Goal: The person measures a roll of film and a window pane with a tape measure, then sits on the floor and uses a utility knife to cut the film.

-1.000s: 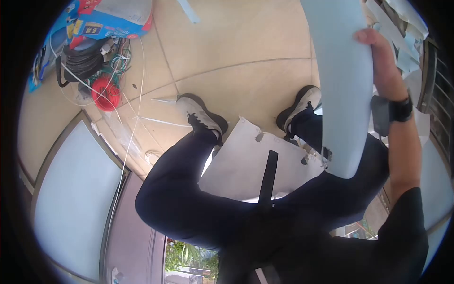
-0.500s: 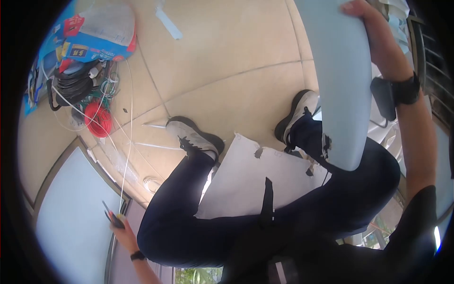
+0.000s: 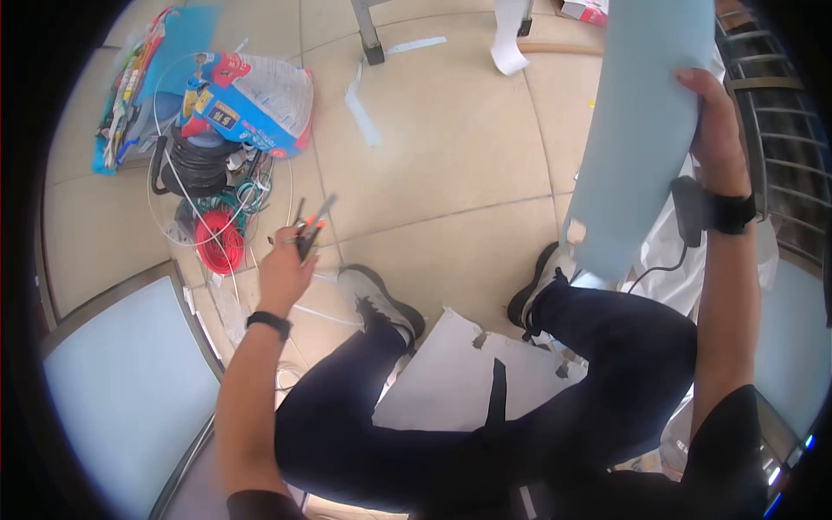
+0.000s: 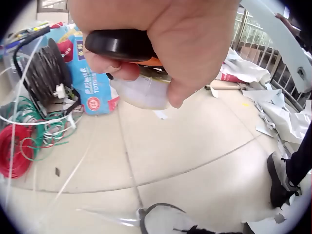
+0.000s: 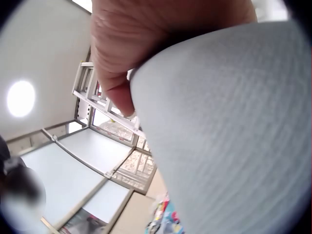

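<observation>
My right hand (image 3: 715,130) grips the edge of a long roll of pale blue wallpaper (image 3: 637,139), which slants down in front of my right knee. Its lower end has a small torn patch. In the right wrist view its textured surface fills the right side, with the thumb (image 5: 119,95) along the edge. My left hand (image 3: 286,273) holds a bundle of small tools (image 3: 308,234) above the floor by my left shoe. In the left wrist view, curled fingers surround a rounded black handle (image 4: 119,45) with orange beside it and a whitish translucent piece (image 4: 144,92) below; their exact kind is hidden.
Left on the floor lie a blue and red bag (image 3: 251,104), a black cable reel (image 3: 195,169) and a red wire coil (image 3: 218,241). A white sheet (image 3: 451,373) lies between my legs. Metal railings (image 3: 784,147) run along the right. A metal leg (image 3: 367,35) stands ahead.
The left hand came into view at lower left with the tools, then moved up and right toward the left shoe. The right hand keeps its hold on the roll while the head view has shifted.
</observation>
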Tool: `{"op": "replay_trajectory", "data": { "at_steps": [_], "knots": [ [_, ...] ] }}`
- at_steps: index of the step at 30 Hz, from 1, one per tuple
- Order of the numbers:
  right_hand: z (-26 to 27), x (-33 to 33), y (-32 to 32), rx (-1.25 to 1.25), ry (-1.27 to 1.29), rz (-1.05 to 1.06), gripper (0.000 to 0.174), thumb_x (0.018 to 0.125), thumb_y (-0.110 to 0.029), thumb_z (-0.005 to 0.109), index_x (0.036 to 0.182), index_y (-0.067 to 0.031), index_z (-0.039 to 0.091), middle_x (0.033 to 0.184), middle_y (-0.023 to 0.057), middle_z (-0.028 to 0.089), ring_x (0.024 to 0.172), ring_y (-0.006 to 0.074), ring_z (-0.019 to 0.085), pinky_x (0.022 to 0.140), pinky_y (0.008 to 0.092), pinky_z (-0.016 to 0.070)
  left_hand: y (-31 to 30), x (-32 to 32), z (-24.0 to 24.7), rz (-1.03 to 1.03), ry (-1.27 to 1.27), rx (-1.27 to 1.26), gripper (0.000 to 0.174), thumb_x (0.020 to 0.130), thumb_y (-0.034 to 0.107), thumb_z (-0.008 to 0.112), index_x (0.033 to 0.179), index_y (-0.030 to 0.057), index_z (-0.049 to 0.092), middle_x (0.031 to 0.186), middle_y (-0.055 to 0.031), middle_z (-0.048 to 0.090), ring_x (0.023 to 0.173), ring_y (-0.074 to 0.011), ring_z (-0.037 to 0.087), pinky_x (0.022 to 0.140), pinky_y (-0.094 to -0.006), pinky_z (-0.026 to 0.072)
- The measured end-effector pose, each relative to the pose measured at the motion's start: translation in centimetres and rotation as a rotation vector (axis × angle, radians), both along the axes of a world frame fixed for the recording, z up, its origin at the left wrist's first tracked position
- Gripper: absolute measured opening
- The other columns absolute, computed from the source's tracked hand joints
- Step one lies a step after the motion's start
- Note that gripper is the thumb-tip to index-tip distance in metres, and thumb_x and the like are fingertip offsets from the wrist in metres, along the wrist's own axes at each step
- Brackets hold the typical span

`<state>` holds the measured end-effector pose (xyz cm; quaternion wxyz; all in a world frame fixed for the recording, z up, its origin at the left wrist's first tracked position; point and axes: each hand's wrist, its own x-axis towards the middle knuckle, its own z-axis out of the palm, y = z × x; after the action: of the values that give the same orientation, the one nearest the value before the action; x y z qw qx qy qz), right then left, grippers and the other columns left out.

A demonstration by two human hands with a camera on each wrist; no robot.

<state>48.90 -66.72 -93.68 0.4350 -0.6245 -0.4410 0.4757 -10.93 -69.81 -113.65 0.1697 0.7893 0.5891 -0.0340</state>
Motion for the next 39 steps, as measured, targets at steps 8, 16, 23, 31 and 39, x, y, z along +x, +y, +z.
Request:
{"op": "replay_trajectory", "data": {
  "at_steps": [8, 16, 23, 31, 39],
  "knots": [
    [-4.1, 2.7, -1.4, -0.024, -0.237, -0.035, 0.059, 0.071, -0.021, 0.069, 0.123, 0.0045, 0.062, 0.098, 0.0051, 0.068, 0.087, 0.0137, 0.067, 0.08, 0.0278, 0.0544, -0.4, 7.7, -10.7, -0.04, 0.137, -0.365, 0.059, 0.083, 0.024, 0.083, 0.131, 0.0093, 0.051, 0.128, -0.0169, 0.059, 0.094, -0.0411, 0.072, 0.08, -0.0512, 0.0584],
    [-8.5, -1.4, -0.9, -0.373, -0.266, 0.214, 0.076, 0.062, -0.018, 0.078, 0.134, -0.0006, 0.061, 0.108, 0.0095, 0.069, 0.102, 0.0191, 0.062, 0.094, 0.0338, 0.0506, -2.7, 9.8, -12.7, 0.042, 0.118, -0.397, 0.052, 0.087, 0.022, 0.075, 0.131, 0.0066, 0.053, 0.131, -0.014, 0.058, 0.095, -0.0388, 0.072, 0.082, -0.0504, 0.0585],
    [-6.4, -3.1, -0.7, -0.312, -0.239, 0.355, 0.077, 0.062, -0.019, 0.077, 0.134, 0.0008, 0.06, 0.111, 0.0093, 0.069, 0.103, 0.0195, 0.062, 0.094, 0.0338, 0.0503, -2.9, 11.0, -18.7, 0.115, 0.057, -0.305, 0.059, 0.085, 0.024, 0.08, 0.133, 0.007, 0.049, 0.134, -0.0146, 0.057, 0.093, -0.0407, 0.072, 0.081, -0.0513, 0.0587],
    [5.3, -3.1, -4.3, -0.28, -0.447, 0.482, 0.074, 0.062, -0.025, 0.083, 0.128, 0.003, 0.062, 0.11, 0.0151, 0.07, 0.103, 0.0265, 0.067, 0.095, 0.0379, 0.0524, 1.5, 12.6, -9.5, 0.329, -0.126, -0.247, 0.054, 0.087, 0.032, 0.079, 0.127, 0.0046, 0.055, 0.135, -0.0225, 0.062, 0.099, -0.0428, 0.071, 0.086, -0.0529, 0.0573],
    [14.9, -5.0, -20.4, -0.324, -0.399, 0.48, 0.08, 0.063, -0.025, 0.085, 0.135, -0.0018, 0.06, 0.116, 0.0174, 0.072, 0.109, 0.0295, 0.069, 0.098, 0.0376, 0.0523, 10.4, 12.4, 10.5, 0.427, -0.798, 0.124, 0.037, 0.091, 0.026, 0.076, 0.117, 0.0047, 0.062, 0.104, -0.0131, 0.074, 0.081, -0.0264, 0.068, 0.071, -0.0398, 0.0527]
  ]
}}
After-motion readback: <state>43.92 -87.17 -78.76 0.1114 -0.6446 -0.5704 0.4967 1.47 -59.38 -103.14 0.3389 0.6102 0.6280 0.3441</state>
